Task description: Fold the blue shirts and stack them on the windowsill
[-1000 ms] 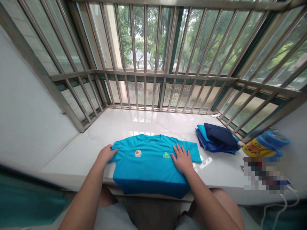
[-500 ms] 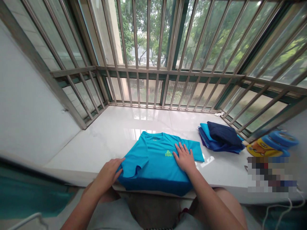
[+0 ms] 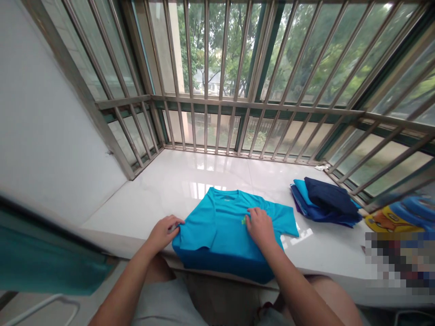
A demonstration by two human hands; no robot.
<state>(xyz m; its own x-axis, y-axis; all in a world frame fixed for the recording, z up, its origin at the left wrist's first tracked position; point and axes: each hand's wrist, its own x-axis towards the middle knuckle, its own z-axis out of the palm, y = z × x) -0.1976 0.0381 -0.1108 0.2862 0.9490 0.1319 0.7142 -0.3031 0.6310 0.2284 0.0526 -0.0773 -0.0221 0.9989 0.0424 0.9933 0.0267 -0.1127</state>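
A bright blue T-shirt lies spread on the white ledge, its neckline toward the window and its lower part draped over the front edge. At the left sleeve's outer edge, my left hand is closed, pinching the fabric between thumb and fingers. My right hand rests on the chest of the shirt with its fingers bent in against the cloth, partly covering the green print. The right sleeve lies flat on the ledge beyond that hand.
A stack of folded dark and light blue clothes sits on the white ledge to the right. Beside it stands a blue and yellow container, near a blurred-out patch. Metal window bars close off the back, and a white wall rises at the left.
My right hand has gone from flat with spread fingers to curled on the chest. The left sleeve's raised opening now lies flatter. The whole view has shifted slightly.
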